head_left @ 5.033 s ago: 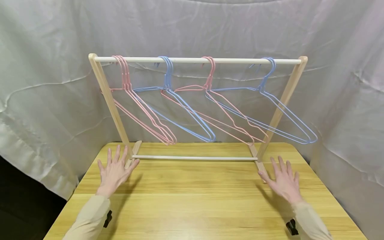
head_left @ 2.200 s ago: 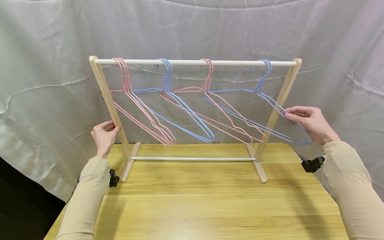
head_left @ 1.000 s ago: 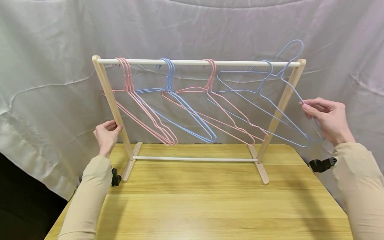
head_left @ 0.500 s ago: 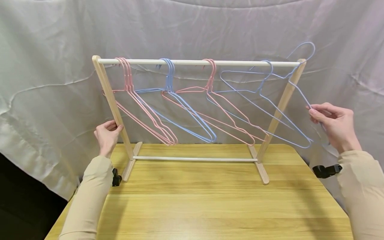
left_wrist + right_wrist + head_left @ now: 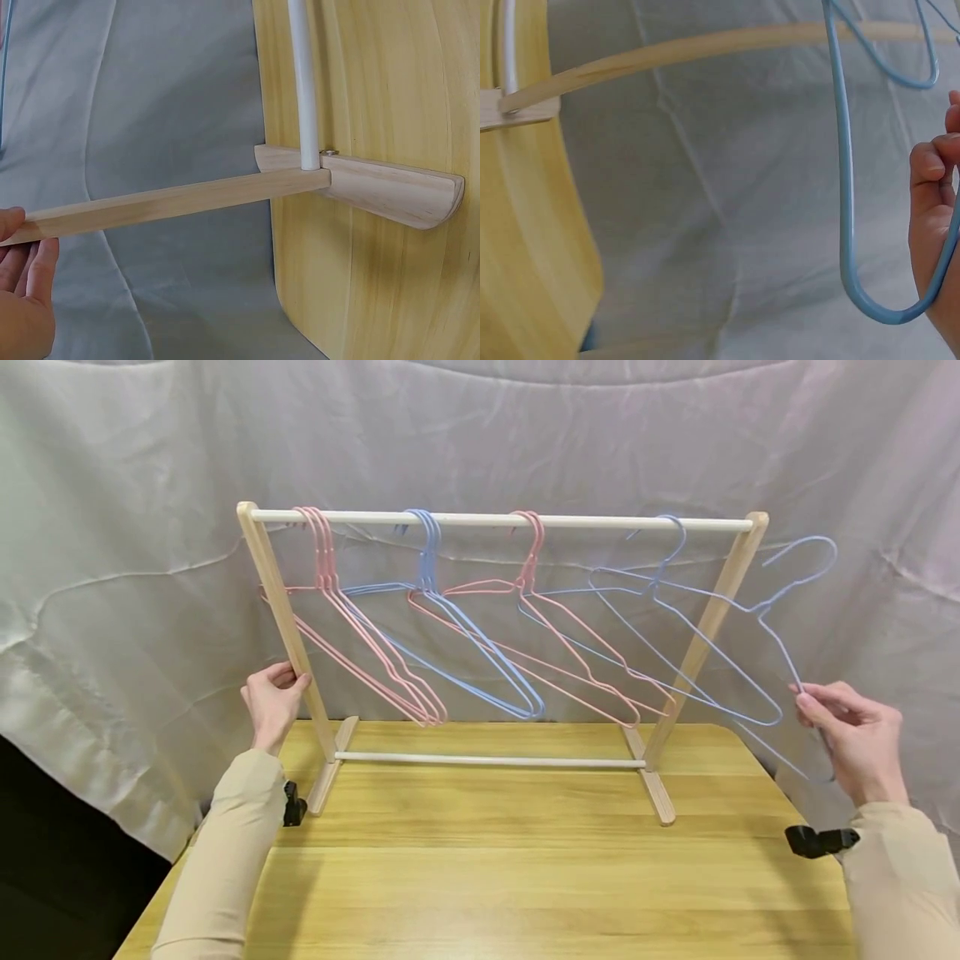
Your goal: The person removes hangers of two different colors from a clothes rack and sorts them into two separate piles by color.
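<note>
Blue wire clothes hanger (image 5: 762, 608) held aloft beyond the right end of a wooden garment rack, its hook free of the white top rail (image 5: 480, 518) and its frame tilted in mid-air. The person's right hand (image 5: 862, 735) pinches one sloping shoulder of the wire between thumb and curled fingers, with no visible gap in the grip. In the head view the frame crosses the right upright (image 5: 697, 647) and the lone blue hanger on the rail (image 5: 656, 583); whether it touches either cannot be told.

At the other side, the left hand (image 5: 273, 697) grips the left upright (image 5: 279, 593), thumb and fingers closed on opposite sides of the wood, apparently to steady the rack.

Lifting this one hanger clear of the rail appears done; setting it down or hanging it elsewhere is not. The rest hang in place: a pink cluster (image 5: 325, 578) of what looks like three at the left, a blue cluster (image 5: 427, 568) beside it, a pink pair (image 5: 525, 578) past the middle, and the lone blue one. With just one hanger seen off the rail, the work looks to be at an early stage. Below, the rack stands upright on a wood-grain table (image 5: 480, 860).
</note>
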Demonstrator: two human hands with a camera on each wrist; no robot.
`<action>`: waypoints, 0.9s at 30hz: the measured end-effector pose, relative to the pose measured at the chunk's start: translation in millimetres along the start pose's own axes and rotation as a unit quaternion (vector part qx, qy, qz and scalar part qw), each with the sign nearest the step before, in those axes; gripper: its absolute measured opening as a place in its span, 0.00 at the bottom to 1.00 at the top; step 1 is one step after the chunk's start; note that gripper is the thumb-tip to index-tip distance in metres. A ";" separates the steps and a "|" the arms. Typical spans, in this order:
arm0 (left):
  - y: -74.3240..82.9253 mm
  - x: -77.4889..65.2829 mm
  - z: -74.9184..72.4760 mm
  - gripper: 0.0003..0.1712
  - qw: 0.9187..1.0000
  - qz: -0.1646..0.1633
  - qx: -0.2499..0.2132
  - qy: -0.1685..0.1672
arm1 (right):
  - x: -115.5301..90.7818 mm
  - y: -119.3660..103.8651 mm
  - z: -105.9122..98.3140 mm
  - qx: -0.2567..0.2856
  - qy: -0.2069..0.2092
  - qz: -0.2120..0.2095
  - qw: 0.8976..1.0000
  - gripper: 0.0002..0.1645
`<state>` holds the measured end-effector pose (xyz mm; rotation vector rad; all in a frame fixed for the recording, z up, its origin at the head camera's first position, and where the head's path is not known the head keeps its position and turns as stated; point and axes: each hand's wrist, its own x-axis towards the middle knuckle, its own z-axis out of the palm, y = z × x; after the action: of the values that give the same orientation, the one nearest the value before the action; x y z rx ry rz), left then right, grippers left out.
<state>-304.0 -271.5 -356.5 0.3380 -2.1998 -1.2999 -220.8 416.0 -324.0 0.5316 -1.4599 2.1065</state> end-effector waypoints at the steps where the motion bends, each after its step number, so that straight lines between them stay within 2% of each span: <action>1: 0.1 -0.3 0.1 0.19 1.000 -0.001 -0.003 -0.002 | -4.8 3.0 -3.3 0.006 0.007 -0.003 1.000 0.16; 6: 0.3 -0.6 -0.2 0.20 0.999 0.000 -0.031 -0.009 | -29.2 18.6 -16.0 0.029 0.045 -0.025 0.998 0.15; 11: 0.0 -0.9 -0.3 0.20 0.999 0.006 -0.046 -0.012 | -52.3 35.2 -24.0 0.079 0.074 -0.059 0.992 0.14; 14: -0.4 -1.3 0.0 0.20 0.999 0.006 -0.046 -0.012 | -65.4 45.9 -28.6 0.127 0.081 -0.083 0.985 0.14; 17: -0.7 -1.3 -0.1 0.21 0.999 0.006 -0.044 -0.012 | -76.9 56.1 -33.2 0.175 0.088 -0.097 0.976 0.14; 19: -0.6 -1.3 -0.2 0.21 0.999 0.007 -0.041 -0.010 | -84.6 61.5 -36.0 0.218 0.097 -0.099 0.966 0.14; 24: -0.7 -0.9 0.4 0.21 0.999 0.005 -0.033 -0.006 | -102.5 71.7 -41.0 0.292 0.125 -0.111 0.942 0.14; 27: -1.5 -1.0 1.1 0.21 0.999 0.003 -0.032 -0.005 | -110.8 73.8 -43.5 0.326 0.137 -0.104 0.930 0.14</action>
<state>-303.9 -271.0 -358.5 0.3006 -2.1609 -1.3688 -179.9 414.6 -458.0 0.5656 -0.5021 2.3476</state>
